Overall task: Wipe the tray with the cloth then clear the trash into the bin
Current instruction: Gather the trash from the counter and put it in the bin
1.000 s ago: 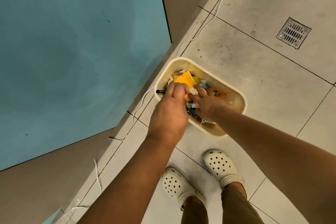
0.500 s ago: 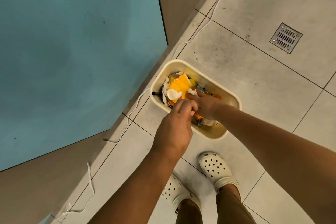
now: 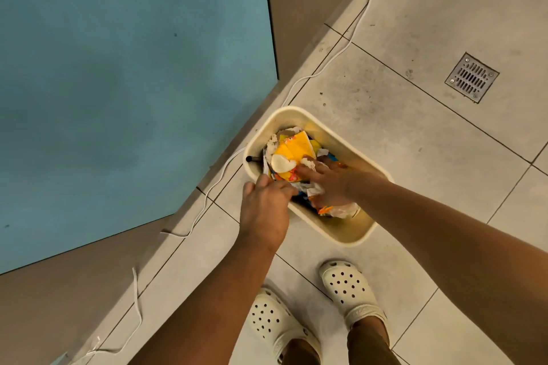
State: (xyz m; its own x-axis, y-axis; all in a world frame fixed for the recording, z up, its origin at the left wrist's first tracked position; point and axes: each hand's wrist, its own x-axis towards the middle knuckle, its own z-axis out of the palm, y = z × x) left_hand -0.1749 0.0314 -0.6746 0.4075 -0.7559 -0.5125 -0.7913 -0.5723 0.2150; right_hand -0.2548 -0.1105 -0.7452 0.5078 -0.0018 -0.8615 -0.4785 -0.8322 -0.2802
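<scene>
A cream plastic bin (image 3: pixel 353 231) with rounded corners stands on the pale tiled floor (image 3: pixel 415 133) in the middle of the frame, its long side running from upper left to lower right. It holds trash (image 3: pixel 296 154): a yellow wrapper with orange print lies on top at the bin's upper-left end, with a white rounded scrap on it and crumpled white paper around it; blue and orange bits show underneath.

The right hand (image 3: pixel 329 181) reaches in from the lower right and lies on the trash in the middle of the bin, fingers spread and pointing toward the upper left, fingertips on the yellow wrapper and the white paper. It seems to press down more than grip; whether anything is pinched under the palm cannot be told.

The left hand (image 3: pixel 264 210) comes in from the bottom centre and sits over the bin's near-left rim, fingers bent toward the trash beside the right hand. Its fingertips are hidden behind the knuckles, so what it holds, if anything, cannot be told.

A white cable (image 3: pixel 207 190) trails along the floor at the left, past a teal panel (image 3: pixel 118 83) filling the upper left. A metal floor drain (image 3: pixel 472 77) sits at upper right. Two cream perforated clogs (image 3: pixel 350 290) stand at the bottom centre.
</scene>
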